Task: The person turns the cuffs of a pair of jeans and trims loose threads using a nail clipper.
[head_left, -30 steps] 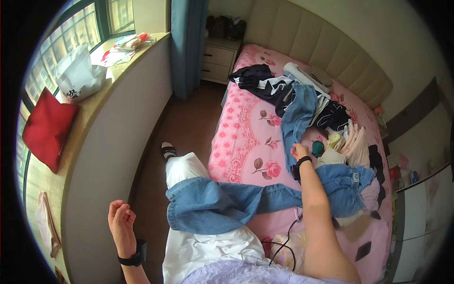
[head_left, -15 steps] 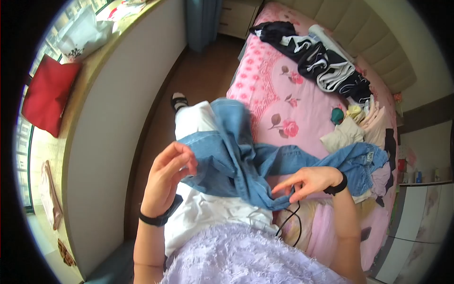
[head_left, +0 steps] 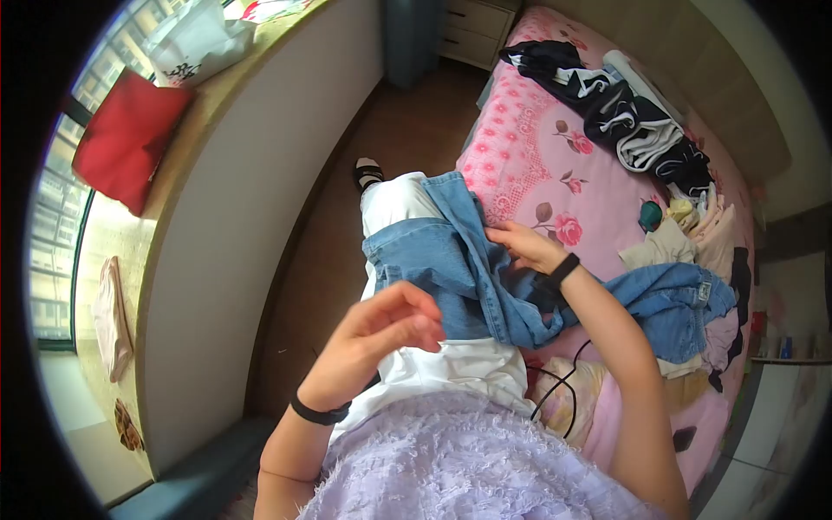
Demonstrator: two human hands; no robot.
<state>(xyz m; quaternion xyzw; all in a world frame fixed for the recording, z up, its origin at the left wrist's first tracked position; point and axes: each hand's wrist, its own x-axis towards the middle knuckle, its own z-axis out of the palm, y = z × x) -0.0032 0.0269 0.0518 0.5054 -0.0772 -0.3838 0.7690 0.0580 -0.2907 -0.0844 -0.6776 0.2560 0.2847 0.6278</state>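
Blue denim jeans (head_left: 425, 269) lie bunched across my lap over white trousers (head_left: 459, 373). Part of the denim stretches right onto the bed, where a pale label shows. At the far fold of the jeans, my right hand (head_left: 530, 250) has its fingers closed on the denim edge; some fingertips are hidden. My left hand (head_left: 377, 334) hovers in front of the near part of the jeans, fingers loosely curved and thumb a little apart, with nothing visible in it. Both wrists wear black bands.
Black and white clothes (head_left: 628, 121) lie along the far side of the pink floral bed (head_left: 520, 147). Crumpled light garments (head_left: 663, 243) are at the right. A black cord (head_left: 555, 394) loops beside my hip. Left, a windowsill holds a red cushion (head_left: 130, 139) and a white bag (head_left: 199, 43).
My right hand has moved from the near edge of the jeans to their far fold and closed on it. My left hand has shifted right and lower. The view has turned slightly.
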